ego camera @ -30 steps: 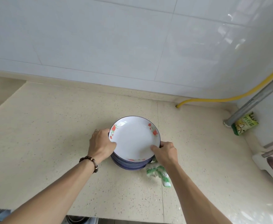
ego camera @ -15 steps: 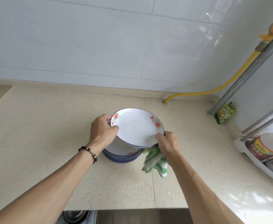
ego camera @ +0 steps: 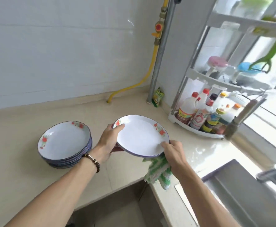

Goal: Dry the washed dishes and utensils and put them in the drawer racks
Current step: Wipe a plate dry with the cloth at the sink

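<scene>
While the left hand (ego camera: 108,143) grips its rim, the plate (ego camera: 141,136) (cloth (ego camera: 157,172) beneath) is pinched by the right hand (ego camera: 173,153).

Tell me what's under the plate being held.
Under the held plate, the cloth hangs from the right hand, which grips both. The left hand has fingers beneath the other edge. How much cloth lies under the plate is hidden.
</scene>
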A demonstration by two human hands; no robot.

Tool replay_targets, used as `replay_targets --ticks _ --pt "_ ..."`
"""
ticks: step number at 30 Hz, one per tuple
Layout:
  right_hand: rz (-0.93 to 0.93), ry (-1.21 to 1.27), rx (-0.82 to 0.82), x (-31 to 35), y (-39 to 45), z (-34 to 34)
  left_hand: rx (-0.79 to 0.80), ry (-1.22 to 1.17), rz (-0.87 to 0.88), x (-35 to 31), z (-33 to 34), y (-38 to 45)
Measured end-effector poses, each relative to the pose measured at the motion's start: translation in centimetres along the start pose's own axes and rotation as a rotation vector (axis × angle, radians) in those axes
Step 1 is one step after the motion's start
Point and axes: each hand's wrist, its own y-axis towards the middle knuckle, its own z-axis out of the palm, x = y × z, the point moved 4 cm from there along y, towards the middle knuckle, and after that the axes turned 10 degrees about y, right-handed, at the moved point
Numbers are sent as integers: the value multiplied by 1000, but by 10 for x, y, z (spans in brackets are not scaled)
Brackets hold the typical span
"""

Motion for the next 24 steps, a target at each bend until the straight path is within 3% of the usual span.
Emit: replay_targets --ticks 5,12,17,21,24 --pt "99 84 -89 -44 -21 -100 213 -20 -70 11 103 -28" --pt "268 351 -196 -124 -58 -233 302 230 -135 22 251 -95" --pt "432 534 -180 -178 -75 -270 467 464 -76 23 320 -131" --pt "455 612 -172 -198 -77 -288 460 530 -62 28 351 -144" --pt "446 579 -183 -203 -79 -295 362 525 -66 34 359 -146"
